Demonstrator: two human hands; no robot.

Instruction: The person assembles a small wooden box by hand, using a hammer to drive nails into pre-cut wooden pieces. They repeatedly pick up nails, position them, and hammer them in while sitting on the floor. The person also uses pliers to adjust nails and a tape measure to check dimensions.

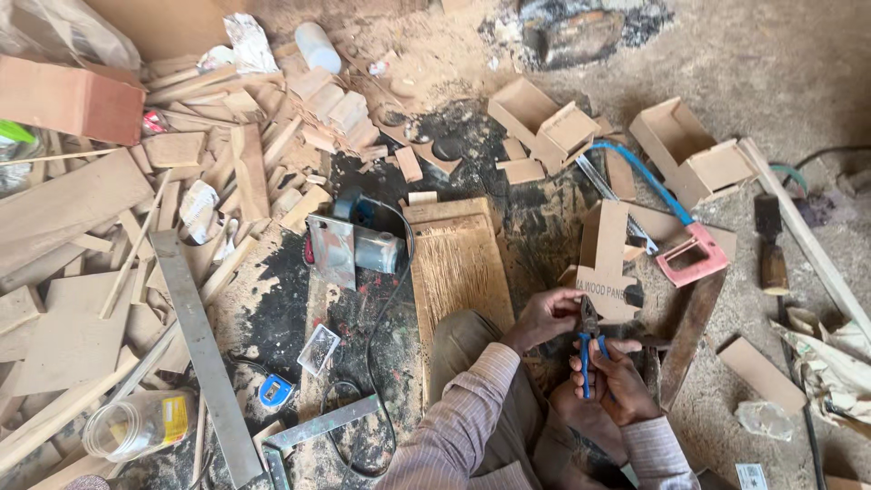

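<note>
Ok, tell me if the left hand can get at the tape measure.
Probably yes. The blue tape measure lies in the open on the floor to the person's left, nothing covering it, but the left hand is now at the pliers.

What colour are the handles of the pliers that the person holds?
Blue. The pliers show best in the head view, held in the right hand.

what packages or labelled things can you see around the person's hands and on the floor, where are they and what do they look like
Printed plywood cutout: just above the left hand, pale brown, dark lettering along its lower edge.
Clear plastic jar with yellow label: lower left, lying on its side among wood offcuts.
Small printed packet: floor centre-left, flat, rectangular, grey and white.
White crumpled wrapper: on the wood scraps, left.
White plastic bottle: top centre, lying down.
Blue-handled pliers: in the right hand, no label visible.
</note>
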